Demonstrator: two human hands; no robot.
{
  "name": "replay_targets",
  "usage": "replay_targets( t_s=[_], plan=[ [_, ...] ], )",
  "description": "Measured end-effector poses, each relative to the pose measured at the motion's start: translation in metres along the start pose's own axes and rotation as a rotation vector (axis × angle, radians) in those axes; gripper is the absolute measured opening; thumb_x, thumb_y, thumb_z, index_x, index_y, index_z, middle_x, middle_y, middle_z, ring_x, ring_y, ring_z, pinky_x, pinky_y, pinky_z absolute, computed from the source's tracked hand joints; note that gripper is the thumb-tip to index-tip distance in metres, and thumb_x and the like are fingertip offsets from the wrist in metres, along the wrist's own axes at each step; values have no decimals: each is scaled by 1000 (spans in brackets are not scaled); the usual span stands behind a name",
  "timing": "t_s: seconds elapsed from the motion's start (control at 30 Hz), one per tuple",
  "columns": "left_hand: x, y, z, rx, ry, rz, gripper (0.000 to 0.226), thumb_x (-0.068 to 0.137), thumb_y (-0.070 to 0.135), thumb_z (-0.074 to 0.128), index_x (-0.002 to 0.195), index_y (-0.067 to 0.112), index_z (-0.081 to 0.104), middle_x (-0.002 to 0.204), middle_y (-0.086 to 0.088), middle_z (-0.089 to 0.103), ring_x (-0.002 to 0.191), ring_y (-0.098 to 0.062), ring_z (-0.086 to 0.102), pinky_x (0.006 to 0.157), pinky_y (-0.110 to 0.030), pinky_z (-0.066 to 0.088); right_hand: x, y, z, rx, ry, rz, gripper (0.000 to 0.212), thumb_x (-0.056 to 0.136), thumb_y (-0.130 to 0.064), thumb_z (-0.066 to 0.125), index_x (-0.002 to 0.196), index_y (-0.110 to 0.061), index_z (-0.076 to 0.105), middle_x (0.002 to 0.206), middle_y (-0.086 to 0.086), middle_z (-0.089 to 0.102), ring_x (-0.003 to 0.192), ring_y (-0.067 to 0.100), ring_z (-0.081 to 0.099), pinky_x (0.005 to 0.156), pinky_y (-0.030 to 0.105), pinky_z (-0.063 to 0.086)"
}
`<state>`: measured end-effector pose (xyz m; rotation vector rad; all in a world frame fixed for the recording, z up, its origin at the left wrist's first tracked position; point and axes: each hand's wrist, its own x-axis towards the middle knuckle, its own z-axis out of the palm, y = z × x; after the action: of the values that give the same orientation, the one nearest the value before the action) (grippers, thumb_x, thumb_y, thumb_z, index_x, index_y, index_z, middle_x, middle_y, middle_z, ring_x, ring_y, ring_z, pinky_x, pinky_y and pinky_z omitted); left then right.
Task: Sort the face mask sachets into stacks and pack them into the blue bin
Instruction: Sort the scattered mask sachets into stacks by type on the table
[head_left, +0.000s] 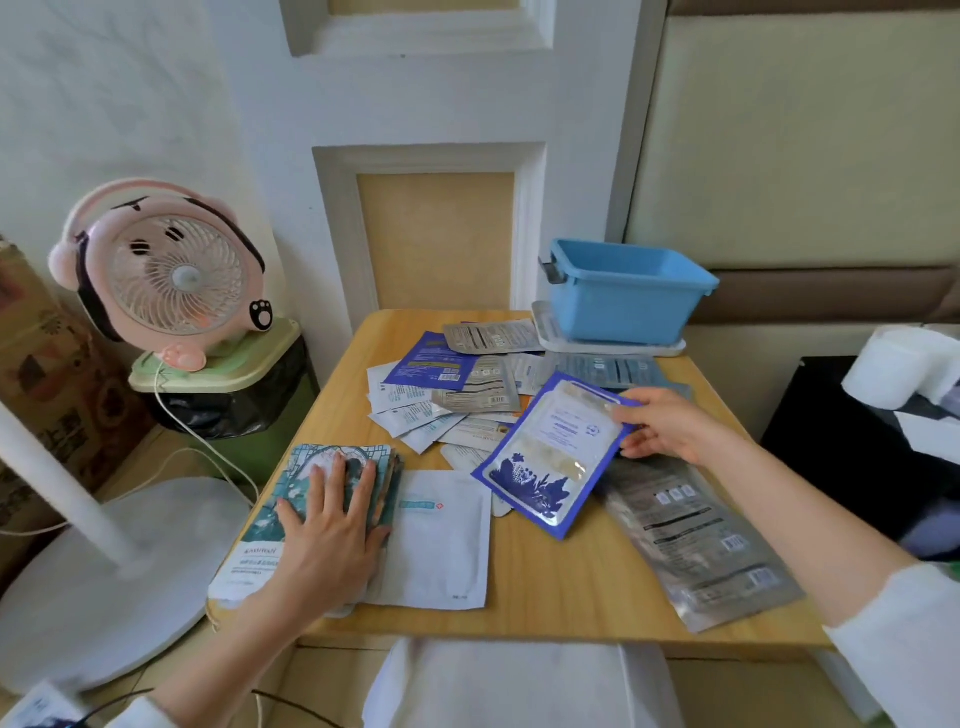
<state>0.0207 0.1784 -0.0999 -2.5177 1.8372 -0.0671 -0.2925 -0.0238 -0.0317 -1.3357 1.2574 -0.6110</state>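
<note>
**Blue-and-white sachet (545, 457) being held over the table (545, 587)**

The sachet is being pinched at its upper right edge by the right hand (670, 428) and is being held tilted, just beside a white sachet (441, 545) lying flat. At the near left corner the teal stack (260, 525) is being pressed down by the left hand (327, 535) with its fingers straight. Grey sachets (696, 540) are lying to the right and a loose pile (457, 384) is spread mid-table. The blue bin (623, 291) is standing at the far right corner on a white lid (571, 343).
</note>
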Motion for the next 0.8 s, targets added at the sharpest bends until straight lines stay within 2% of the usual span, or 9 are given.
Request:
replay_targets(
  t_s=[0.13, 0.2, 0.3, 0.33, 0.4, 0.5, 0.67, 0.73, 0.8],
  plan=[
    [-1, 5, -1, 69, -50, 8, 66, 84, 46, 28, 127, 6, 58, 126, -27, 56, 108, -50, 57, 71, -73, 44, -7, -3, 8, 10, 5, -88, 34, 84, -9, 68, 116, -6, 59, 90, 10, 69, 42, 10, 54, 41, 19, 47],
    [-2, 6, -2, 56, -53, 9, 66, 84, 45, 27, 126, 7, 59, 127, -27, 55, 109, -50, 56, 72, -74, 43, -10, 2, 21, -95, -17, -84, 33, 87, -11, 65, 118, -14, 54, 98, 12, 69, 44, 14, 58, 40, 21, 47],
    [-3, 12, -9, 12, -60, -45, 76, 89, 59, 7, 149, 16, 21, 154, -21, 16, 140, -43, 19, 101, -72, 22, -12, 6, 38, -179, -28, -83, 31, 91, 1, 54, 117, -15, 50, 87, 15, 69, 42, 12, 59, 38, 21, 45],
    [-3, 12, -12, -10, -61, -53, 77, 89, 65, 5, 151, 20, 4, 158, -16, 0, 145, -38, 3, 107, -69, 13, -13, 3, 38, -175, -19, -85, 30, 90, 5, 51, 115, -12, 53, 78, 12, 68, 40, 9, 57, 38, 19, 44],
    [-3, 16, -21, -61, -62, -23, 89, 81, 76, -2, 151, 21, -5, 158, -9, -10, 145, -31, -10, 111, -65, 3, -14, -6, 30, -124, -36, -58, 24, 88, 11, 48, 104, -3, 59, 57, 4, 64, 36, 5, 52, 36, 16, 41],
    [-6, 40, -31, -184, 101, 277, 107, 66, 83, -16, 151, 20, 4, 158, -2, -9, 145, -22, -15, 116, -55, -4, -26, -10, 18, -65, -142, 46, 18, 85, 15, 48, 88, 1, 59, 46, 3, 62, 35, 5, 55, 36, 15, 44],
    [-10, 101, -35, -293, 30, 719, 87, 76, 80, 8, 148, 33, -3, 155, 12, -17, 141, -7, -26, 116, -43, -17, -60, 18, 33, -280, -307, 178, 24, 89, 10, 50, 111, 3, 59, 62, 11, 69, 45, 14, 65, 42, 20, 51],
    [-11, 116, -29, -217, -71, 782, 92, 72, 81, 19, 149, 35, -3, 155, 10, -19, 141, -16, -27, 114, -46, -19, -69, 24, 36, -495, -149, 65, 23, 89, -7, 61, 111, -3, 58, 65, 4, 69, 51, 12, 65, 44, 18, 49],
    [-12, 123, -20, -118, -169, 806, 99, 67, 84, 25, 148, 37, -5, 155, 7, -22, 140, -21, -28, 114, -49, -16, -77, 31, 35, -855, 116, -137, 51, 82, -34, 70, 124, -14, 50, 101, 2, 66, 88, 14, 65, 73, 24, 52]
  ],
)
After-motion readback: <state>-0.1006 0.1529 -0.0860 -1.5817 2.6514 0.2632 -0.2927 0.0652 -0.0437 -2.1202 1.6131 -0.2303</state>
